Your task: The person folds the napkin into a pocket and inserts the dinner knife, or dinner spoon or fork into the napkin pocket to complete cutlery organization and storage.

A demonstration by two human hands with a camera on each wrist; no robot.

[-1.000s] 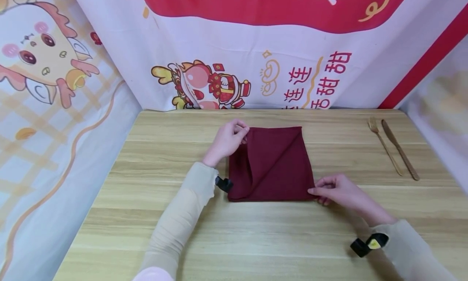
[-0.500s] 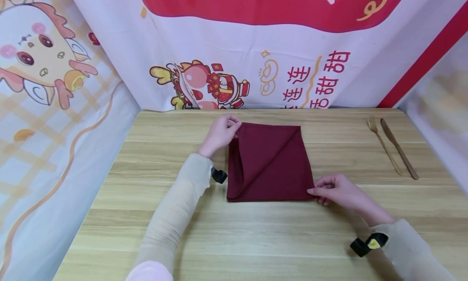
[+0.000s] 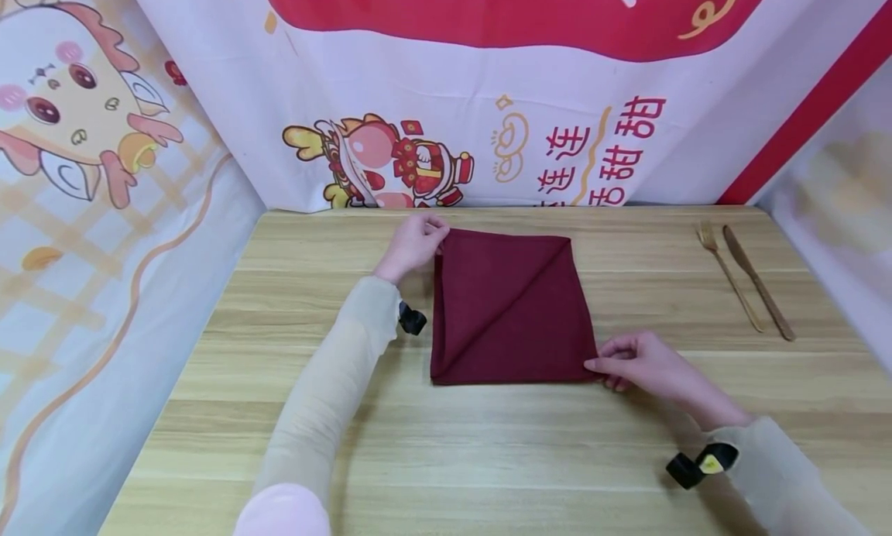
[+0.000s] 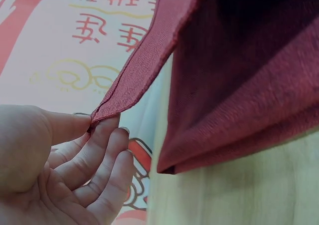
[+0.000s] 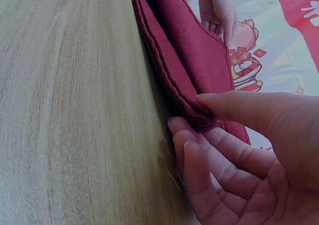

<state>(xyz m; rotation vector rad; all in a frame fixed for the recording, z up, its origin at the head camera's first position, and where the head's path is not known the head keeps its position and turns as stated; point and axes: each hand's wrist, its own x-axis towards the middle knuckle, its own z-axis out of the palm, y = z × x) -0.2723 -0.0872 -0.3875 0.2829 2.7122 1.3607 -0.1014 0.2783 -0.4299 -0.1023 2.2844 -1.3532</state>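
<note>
Dark red cloth (image 3: 512, 311): on the table (image 3: 516, 451), in front of the person, roughly square in outline, with several stacked layers at its edges. A diagonal line, crease or edge, crosses its top from the near-left corner to the far-right corner.

Left hand (image 3: 411, 245): at the far-left corner, pinching the tip of the upper flap (image 4: 142, 60) between thumb and fingers. Left wrist view: flap lifted clear of the lower layer (image 4: 249, 95), a dark hollow between the two.

Right hand (image 3: 637, 362): at the near-right corner, pinching the stacked edges, thumb above, fingers below. That corner appears steadied against the table.

Progress (judgement): the layering is done and the outline is squared; the upper flap is spread almost over the whole square. Not yet done: the far-left corner is not laid flat, a narrow strip of lower layer shows along the left side, and neither corner is released. Work on this spread looks near its end.

Farther out: fork (image 3: 729, 276) and knife (image 3: 756, 280) lie side by side at the table's right, well apart from the cloth, untouched. Printed backdrop (image 3: 348, 71) stands behind the table.
</note>
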